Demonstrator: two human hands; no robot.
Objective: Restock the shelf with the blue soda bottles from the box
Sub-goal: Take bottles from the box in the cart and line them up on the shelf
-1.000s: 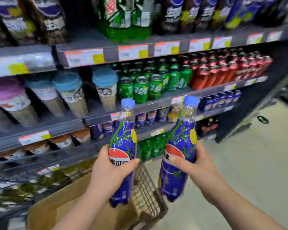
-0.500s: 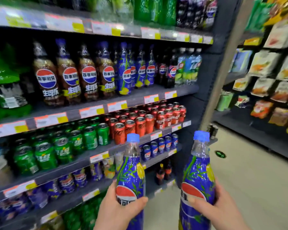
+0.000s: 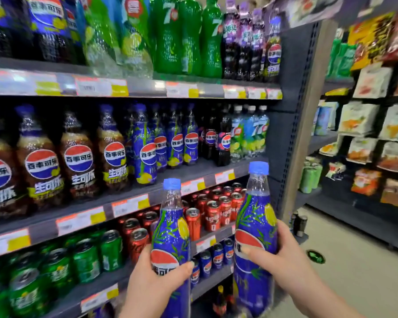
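I hold two upright blue soda bottles with light blue caps in front of the shelving. My left hand [image 3: 152, 285] grips the left bottle [image 3: 170, 230] around its lower label. My right hand [image 3: 283, 265] grips the right bottle [image 3: 255, 216] at its middle, slightly higher and closer to me. Matching blue bottles [image 3: 145, 145] stand in rows on the middle shelf [image 3: 193, 171], above and behind my hands. The shelf board in front of those rows is bare. The box is out of view.
Brown cola bottles [image 3: 78, 161] fill the shelf's left part; dark and green-labelled bottles [image 3: 248, 134] stand at its right end. Red cans [image 3: 214, 212] and green cans [image 3: 85, 260] sit one level below. A snack rack [image 3: 372, 125] lines the aisle on the right.
My view has lifted from the box and lower shelves up to the middle shelf. Both hands kept their grip and carried the bottles upward, closer to the shelving.
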